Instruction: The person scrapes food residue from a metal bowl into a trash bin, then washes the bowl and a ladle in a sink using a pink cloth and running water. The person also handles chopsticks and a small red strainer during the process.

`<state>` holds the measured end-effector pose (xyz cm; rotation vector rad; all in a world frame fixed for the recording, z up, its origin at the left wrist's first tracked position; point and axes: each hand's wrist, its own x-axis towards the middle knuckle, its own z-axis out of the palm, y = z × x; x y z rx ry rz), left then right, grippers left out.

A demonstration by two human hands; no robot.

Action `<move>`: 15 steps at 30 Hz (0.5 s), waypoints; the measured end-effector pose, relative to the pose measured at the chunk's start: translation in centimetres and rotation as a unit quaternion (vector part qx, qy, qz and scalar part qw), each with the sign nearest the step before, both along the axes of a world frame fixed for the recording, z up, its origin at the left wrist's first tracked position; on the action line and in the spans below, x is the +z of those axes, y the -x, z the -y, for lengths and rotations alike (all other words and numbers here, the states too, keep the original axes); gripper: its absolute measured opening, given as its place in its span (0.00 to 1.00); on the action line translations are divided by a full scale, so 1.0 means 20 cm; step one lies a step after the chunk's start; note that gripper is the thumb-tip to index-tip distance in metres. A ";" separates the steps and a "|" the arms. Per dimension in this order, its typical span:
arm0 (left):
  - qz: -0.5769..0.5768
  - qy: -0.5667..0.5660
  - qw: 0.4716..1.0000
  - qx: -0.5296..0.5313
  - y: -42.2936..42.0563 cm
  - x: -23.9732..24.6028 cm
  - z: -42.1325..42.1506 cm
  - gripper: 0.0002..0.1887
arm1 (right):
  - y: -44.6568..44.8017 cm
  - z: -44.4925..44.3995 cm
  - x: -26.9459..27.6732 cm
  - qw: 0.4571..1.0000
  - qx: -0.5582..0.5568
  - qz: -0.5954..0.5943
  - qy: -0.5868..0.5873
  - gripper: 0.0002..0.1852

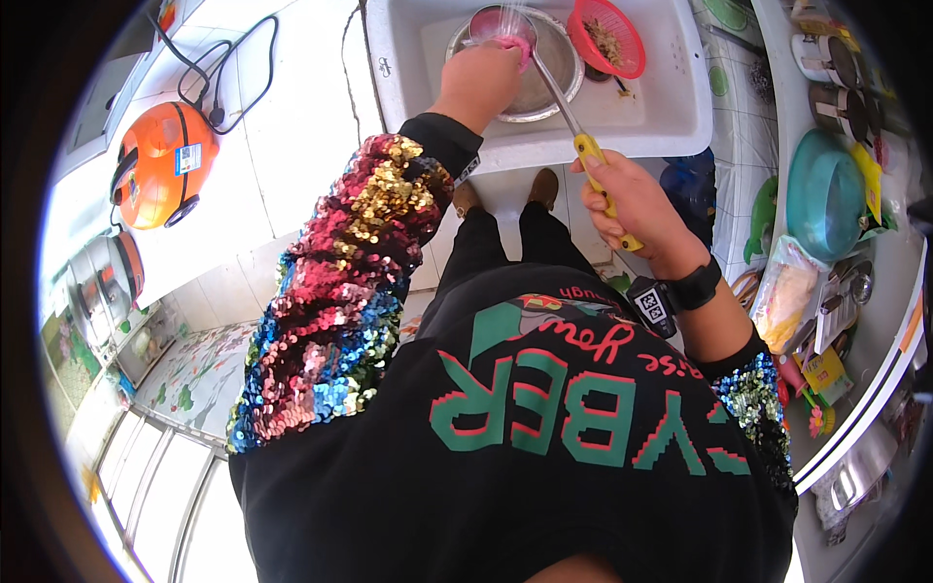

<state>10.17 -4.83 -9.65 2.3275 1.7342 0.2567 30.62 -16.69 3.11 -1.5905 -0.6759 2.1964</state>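
My right hand (634, 200) grips the yellow handle of a metal ladle (555, 87), which slants up and to the left over the sink (641, 124). The ladle's round head lies beneath a spray of water (510, 11). Pressed at that head is a pink cloth (522, 49), pinched in the fingers of my left hand (481, 79); my fingertips are partly hidden. Below both hands stands a round metal basin (543, 106) that looks to have water in it. A red plastic strainer (633, 44) with food scraps (603, 44) sits tilted to the basin's right.
On the white counter at left stand an orange appliance (164, 164) and its black power cord (271, 65). A shelf at right holds a teal plastic bowl (827, 193), metal mugs (827, 58) and a bagged item (786, 295). Below the sink's right side is a dark blue container (689, 189).
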 end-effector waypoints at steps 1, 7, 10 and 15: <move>-0.029 -0.005 1.000 0.000 0.01 0.00 0.00 0.11 | -0.01 0.00 0.01 1.000 0.003 -0.001 0.002 0.16; 0.039 -0.021 0.999 -0.007 0.05 -0.04 -0.03 0.11 | -0.04 0.00 0.02 1.000 0.006 -0.012 -0.001 0.16; 0.172 0.050 0.984 -0.025 0.02 -0.05 -0.03 0.11 | -0.05 0.00 0.01 1.000 0.003 -0.007 -0.002 0.16; 0.018 0.044 0.999 -0.014 0.03 -0.06 -0.02 0.10 | -0.04 0.00 -0.01 1.000 -0.005 -0.011 0.019 0.16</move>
